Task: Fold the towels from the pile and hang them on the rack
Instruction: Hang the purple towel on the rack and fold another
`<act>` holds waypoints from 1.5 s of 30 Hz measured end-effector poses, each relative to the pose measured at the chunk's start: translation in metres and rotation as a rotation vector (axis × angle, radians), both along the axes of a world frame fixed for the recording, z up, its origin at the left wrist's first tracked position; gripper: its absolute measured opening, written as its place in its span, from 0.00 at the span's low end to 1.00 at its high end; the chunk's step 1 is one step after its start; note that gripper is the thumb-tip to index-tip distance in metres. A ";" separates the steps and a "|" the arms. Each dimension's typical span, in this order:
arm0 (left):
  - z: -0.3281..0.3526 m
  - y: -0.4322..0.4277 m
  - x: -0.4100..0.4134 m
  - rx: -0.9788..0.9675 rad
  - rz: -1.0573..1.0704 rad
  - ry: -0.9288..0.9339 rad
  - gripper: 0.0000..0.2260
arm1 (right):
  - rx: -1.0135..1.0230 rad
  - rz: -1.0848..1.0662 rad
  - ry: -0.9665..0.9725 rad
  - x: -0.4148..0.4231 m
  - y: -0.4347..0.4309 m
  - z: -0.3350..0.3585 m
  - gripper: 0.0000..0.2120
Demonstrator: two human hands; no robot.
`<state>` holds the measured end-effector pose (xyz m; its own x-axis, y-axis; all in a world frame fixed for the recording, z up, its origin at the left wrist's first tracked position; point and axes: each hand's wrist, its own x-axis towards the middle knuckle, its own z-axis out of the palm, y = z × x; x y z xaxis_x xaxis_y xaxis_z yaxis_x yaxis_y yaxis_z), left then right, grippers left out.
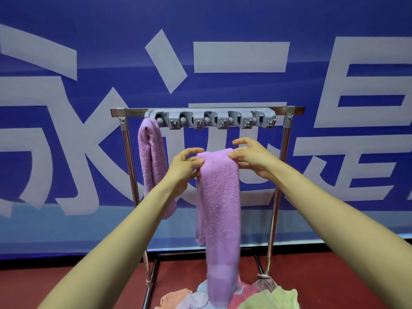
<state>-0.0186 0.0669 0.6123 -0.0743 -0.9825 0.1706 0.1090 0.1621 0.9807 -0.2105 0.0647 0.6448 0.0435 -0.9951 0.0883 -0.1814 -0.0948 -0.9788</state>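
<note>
Your two bare forearms reach up from the bottom corners of the view and meet in the middle, in front of a metal rack [131,112]. Between them, at the bottom edge, the pile [267,296] of loose towels lies on the red floor. Peach, pale blue, pink and light green ones show, so several are left to fold.

One towel is done. This hung towel [151,157], purple, is draped at the left end of the grey hook strip [209,120] fixed along the rack's top bar. Both of its halves hang down beside the left pole. The other pegs on the strip look bare.

A second one is in hand. Your left hand [186,162] pinches the top left edge of a purple towel [219,197], thumb and fingers [197,162] pressed onto the cloth. Your right hand [252,157] pinches the top right edge, its remaining fingers curled loosely above.

The purple towel is folded into a long narrow band, doubled over at the top between your hands. It hangs straight down in the air, below the hook strip and not touching it. Its surface is nubbly terry. Its lower end is blurred and falls in front of the pile.

Folding of this towel looks finished, and hanging it on a free peg seems to come next. Most of the task lies ahead.
</note>
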 end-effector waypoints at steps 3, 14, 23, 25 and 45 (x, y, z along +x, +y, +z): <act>0.002 -0.001 0.000 0.018 -0.029 -0.012 0.13 | -0.024 0.008 0.006 -0.001 0.000 0.000 0.20; 0.008 0.006 -0.001 0.039 -0.138 0.108 0.12 | 0.077 -0.025 0.147 0.005 0.001 -0.013 0.14; 0.012 0.004 0.003 0.011 -0.139 -0.024 0.17 | 0.110 0.033 -0.007 0.007 0.004 -0.012 0.07; 0.013 0.002 0.005 0.032 -0.113 -0.086 0.16 | 0.082 -0.013 -0.085 0.007 0.002 -0.012 0.13; 0.015 -0.004 0.006 -0.046 -0.008 -0.147 0.26 | -0.083 0.028 -0.041 0.006 0.006 -0.001 0.19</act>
<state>-0.0128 0.0627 0.6274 -0.1091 -0.9732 0.2025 -0.0336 0.2072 0.9777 -0.2045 0.0704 0.6442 0.0660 -0.9828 0.1723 -0.1374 -0.1800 -0.9740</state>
